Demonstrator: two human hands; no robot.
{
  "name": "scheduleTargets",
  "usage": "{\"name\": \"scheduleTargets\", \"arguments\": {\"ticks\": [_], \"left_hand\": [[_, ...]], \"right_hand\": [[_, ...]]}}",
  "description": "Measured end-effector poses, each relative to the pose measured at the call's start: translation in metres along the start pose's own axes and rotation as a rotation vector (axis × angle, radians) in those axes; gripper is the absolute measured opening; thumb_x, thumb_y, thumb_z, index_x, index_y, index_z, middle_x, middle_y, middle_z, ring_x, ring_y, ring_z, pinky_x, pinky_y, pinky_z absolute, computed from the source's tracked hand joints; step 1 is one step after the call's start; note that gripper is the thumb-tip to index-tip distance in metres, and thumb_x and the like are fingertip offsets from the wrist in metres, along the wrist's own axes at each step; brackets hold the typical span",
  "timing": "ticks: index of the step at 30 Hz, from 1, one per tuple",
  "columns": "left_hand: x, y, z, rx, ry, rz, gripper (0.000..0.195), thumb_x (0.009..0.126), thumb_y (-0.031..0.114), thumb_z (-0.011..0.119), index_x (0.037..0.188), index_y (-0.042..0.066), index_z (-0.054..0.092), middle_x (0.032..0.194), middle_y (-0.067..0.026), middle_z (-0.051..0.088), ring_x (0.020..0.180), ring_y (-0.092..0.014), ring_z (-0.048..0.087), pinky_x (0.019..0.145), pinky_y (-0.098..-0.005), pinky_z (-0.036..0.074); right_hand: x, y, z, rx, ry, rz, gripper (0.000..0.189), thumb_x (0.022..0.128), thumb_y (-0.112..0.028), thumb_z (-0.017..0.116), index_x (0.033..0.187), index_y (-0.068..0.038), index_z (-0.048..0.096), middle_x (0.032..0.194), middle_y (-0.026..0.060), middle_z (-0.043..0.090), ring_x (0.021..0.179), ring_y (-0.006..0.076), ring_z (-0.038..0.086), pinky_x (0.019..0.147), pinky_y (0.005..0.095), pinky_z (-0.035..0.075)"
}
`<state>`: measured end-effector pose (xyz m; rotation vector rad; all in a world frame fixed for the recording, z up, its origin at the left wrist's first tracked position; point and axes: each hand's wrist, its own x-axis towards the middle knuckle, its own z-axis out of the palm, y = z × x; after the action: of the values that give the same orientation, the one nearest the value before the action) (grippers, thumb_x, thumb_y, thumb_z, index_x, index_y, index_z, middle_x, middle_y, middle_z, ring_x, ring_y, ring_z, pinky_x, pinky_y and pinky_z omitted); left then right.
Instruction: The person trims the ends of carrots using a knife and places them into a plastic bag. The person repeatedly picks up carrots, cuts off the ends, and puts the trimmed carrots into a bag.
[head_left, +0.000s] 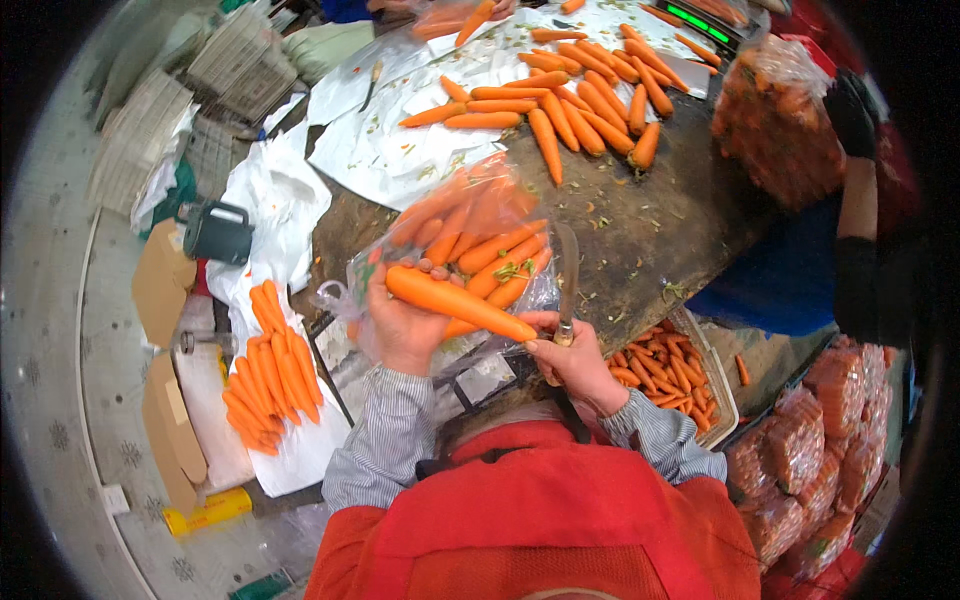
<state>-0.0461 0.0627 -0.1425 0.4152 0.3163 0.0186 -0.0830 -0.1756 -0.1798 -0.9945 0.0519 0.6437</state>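
Note:
My left hand (405, 330) holds a large carrot (457, 301) by its thick end, palm up. The carrot slants down to the right, and the fingertips of my right hand (576, 369) touch its narrow tip. That right hand also grips a knife (570, 281) by its handle, with the curved blade pointing away from me. Right behind the held carrot lies a clear plastic bag (420, 206) with several carrots inside, some showing green stem stubs. The bag rests on the dark worktable (637, 240); my left hand partly covers its near side.
Loose carrots (592, 97) and another knife (371, 84) lie across the table. Left are carrots (274, 375) on white paper and a dark jug (219, 232). At right, a co-worker's gloved hand (851, 116) holds a bagged load (780, 124); below stands a carrot crate (716, 360).

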Motion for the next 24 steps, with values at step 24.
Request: {"name": "scheduleTargets", "arguments": {"ticks": [24], "left_hand": [[-0.406, -0.166, -0.262, -0.571, 0.807, 0.547, 0.037, 0.091, 0.042, 0.068, 0.092, 0.008, 0.054, 0.077, -0.009, 0.059, 0.067, -0.024, 0.06, 0.063, -0.0422, 0.054]], "right_hand": [[-0.079, 0.154, 0.109, -0.942, -0.927, 0.465, 0.013, 0.096, -0.008, 0.061, 0.107, -0.002, 0.066, 0.079, 0.0017, 0.066, 0.054, 0.0036, 0.048, 0.046, 0.0215, 0.036]]}}
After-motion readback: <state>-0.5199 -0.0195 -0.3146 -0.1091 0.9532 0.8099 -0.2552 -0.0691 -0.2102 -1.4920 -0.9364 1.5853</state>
